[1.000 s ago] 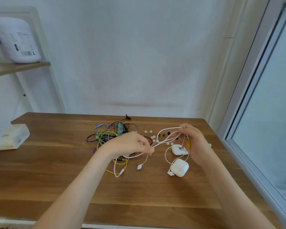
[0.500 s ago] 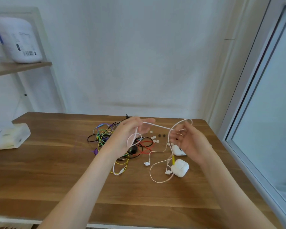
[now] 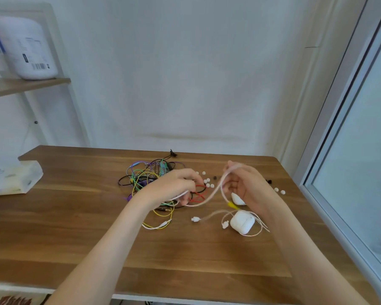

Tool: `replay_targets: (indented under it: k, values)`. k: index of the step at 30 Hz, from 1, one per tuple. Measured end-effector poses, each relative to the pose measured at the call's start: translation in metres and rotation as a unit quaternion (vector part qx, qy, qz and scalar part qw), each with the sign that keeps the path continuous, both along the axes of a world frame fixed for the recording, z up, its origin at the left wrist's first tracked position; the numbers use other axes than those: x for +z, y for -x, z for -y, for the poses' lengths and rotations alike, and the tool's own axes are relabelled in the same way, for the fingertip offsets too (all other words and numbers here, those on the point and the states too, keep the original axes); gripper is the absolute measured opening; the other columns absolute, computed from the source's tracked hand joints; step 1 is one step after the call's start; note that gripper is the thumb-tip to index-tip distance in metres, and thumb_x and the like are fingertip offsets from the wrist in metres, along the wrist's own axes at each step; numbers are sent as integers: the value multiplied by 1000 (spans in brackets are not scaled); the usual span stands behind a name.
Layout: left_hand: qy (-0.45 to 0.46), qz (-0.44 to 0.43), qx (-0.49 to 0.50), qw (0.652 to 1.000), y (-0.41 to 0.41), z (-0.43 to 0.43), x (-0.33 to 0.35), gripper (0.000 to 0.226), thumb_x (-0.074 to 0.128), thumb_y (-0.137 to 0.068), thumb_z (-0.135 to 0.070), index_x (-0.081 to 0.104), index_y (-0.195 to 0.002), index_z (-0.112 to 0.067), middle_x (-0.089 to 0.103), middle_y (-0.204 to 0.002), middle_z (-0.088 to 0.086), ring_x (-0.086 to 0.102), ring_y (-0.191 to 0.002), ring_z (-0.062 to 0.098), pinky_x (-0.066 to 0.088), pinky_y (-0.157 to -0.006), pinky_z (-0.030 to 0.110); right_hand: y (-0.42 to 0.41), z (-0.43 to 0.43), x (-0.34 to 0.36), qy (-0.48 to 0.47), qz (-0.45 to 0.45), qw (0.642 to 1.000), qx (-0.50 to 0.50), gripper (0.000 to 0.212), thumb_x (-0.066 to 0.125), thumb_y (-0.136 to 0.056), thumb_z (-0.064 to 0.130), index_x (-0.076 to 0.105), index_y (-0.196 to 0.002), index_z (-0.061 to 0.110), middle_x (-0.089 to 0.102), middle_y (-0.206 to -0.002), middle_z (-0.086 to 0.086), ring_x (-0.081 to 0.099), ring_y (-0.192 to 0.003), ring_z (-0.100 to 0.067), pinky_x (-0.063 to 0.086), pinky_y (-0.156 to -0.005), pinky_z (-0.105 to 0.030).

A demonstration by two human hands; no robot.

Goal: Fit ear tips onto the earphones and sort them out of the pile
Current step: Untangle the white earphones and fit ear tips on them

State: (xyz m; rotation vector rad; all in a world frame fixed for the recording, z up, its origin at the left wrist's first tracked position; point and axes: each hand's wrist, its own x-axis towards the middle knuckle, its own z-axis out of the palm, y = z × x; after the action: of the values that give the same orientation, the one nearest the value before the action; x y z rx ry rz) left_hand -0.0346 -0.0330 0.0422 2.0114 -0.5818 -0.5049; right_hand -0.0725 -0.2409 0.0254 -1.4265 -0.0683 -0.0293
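Starting where both forearms cross the near edge of the brown plank-topped wooden table (image 3: 64, 238), nearest items: two small white earbuds (image 3: 195, 219) lying on the wood, one in the open, the other touching a rounded glossy white plastic charging case (image 3: 242, 222); whether either bud wears a tip is too small to tell. Next back: left hand (image 3: 174, 188), fingers curled, gripping the thin white rubber-sheathed earphone cable (image 3: 207, 198); right hand (image 3: 248, 188), fingers likewise curled, the same cable looped over its top. Cable: motion-blurred, slack, held span lifted off the table and running from low at the left hand to high at the right; its tails appear to drop toward the person to the buds, which lie below and between the hands, the one by the case nearer the right hand. A second white case (image 3: 237, 198) sits partly hidden by the right hand, a short yellow connector (image 3: 232, 204) just beside it. Beyond the hands: loose round white silicone ear tips (image 3: 208, 183), closest to the left fingertips, and a few black ear tips (image 3: 215, 177). Judgement: a bud must come up to hand before any tip fits. Farther: tangled pile of coloured earphone cables (image 3: 150, 175), purple, green, yellow, red, black, unsorted. Farthest: clear-wrapped tissue box (image 3: 11, 177) at left; white tub (image 3: 29, 47) on a wooden shelf (image 3: 31, 83).
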Motion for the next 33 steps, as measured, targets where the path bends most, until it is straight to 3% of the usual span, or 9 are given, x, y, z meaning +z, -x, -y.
replay_targets:
  k: [4, 8, 12, 15, 17, 20, 25, 28, 33]
  values:
    - [-41, 29, -55, 997, 5, 12, 3, 12, 60, -84, -34, 66, -93, -37, 63, -80, -17, 56, -81, 8, 39, -75, 22, -1, -15, 3, 34, -11, 998, 58, 33, 39, -101, 31, 57, -90, 6, 66, -71, -13, 62, -66, -22, 50, -59, -26]
    - [-61, 37, -53, 996, 4, 20, -6, 37, 62, -85, -55, 64, -104, -23, 67, -106, -5, 62, -102, 6, 48, -94, 28, -4, -23, 5, 64, -25, 996, 56, 40, 47, -94, 42, 59, -102, 4, 63, -70, -11, 60, -63, -19, 51, -62, -29]
    - [20, -5, -65, 998, 10, 27, -12, 23, 66, -89, -35, 61, -111, -30, 69, -109, -9, 63, -100, -3, 47, -96, 22, -7, -27, 5, 95, -36, 994, 29, 36, 52, -92, 42, 60, -100, 8, 57, -72, -2, 57, -63, -9, 46, -65, -25]
    - [57, -15, -46, 997, 11, 28, -13, 30, 67, -87, -37, 60, -112, -23, 71, -110, -3, 65, -104, 7, 43, -105, 41, -7, -27, 2, 142, -44, 989, 9, 32, 57, -90, 45, 57, -96, 13, 56, -71, 7, 57, -61, -2, 47, -64, -25]
    - [65, -21, -42, 997, 10, 27, -13, 40, 65, -84, -44, 59, -115, -20, 73, -103, -3, 68, -100, 10, 45, -102, 44, -8, -25, -2, 153, -32, 988, -8, 36, 60, -89, 45, 54, -101, 12, 61, -84, 3, 60, -72, -7, 51, -73, -27]
    - [114, -15, -30, 993, 10, 26, -10, 19, 59, -94, -28, 63, -107, -15, 72, -85, -6, 68, -82, 9, 50, -83, 30, -9, -26, -4, 136, -11, 990, -20, 42, 64, -84, 48, 52, -102, 13, 64, -90, -2, 63, -81, -15, 50, -79, -31]
    - [213, -2, 11, 977, 10, 27, -9, 15, 52, -98, -19, 61, -88, -13, 61, -70, -1, 61, -62, 11, 48, -56, 23, -2, -26, -6, 41, -8, 988, 147, 37, 51, -87, 54, 62, -78, 19, 55, -81, -13, 60, -73, -23, 54, -71, -35]
    - [266, 7, 86, 960, 6, 22, -6, 23, 44, -101, -23, 60, -87, -14, 47, -52, -3, 53, -49, 12, 44, -50, 22, 3, -20, -10, 53, -48, 975, 210, 28, 56, -90, 39, 62, -93, 13, 59, -74, -8, 58, -63, -20, 52, -63, -31]
    - [265, 15, 148, 953, -3, 8, -4, 26, 44, -102, -22, 64, -87, -16, 28, -44, -7, 26, -38, 10, 35, -42, 21, 5, -8, -12, 103, -29, 975, 194, 37, 60, -86, 45, 60, -85, 8, 40, -53, -6, 30, -43, -13, 26, -42, -23]
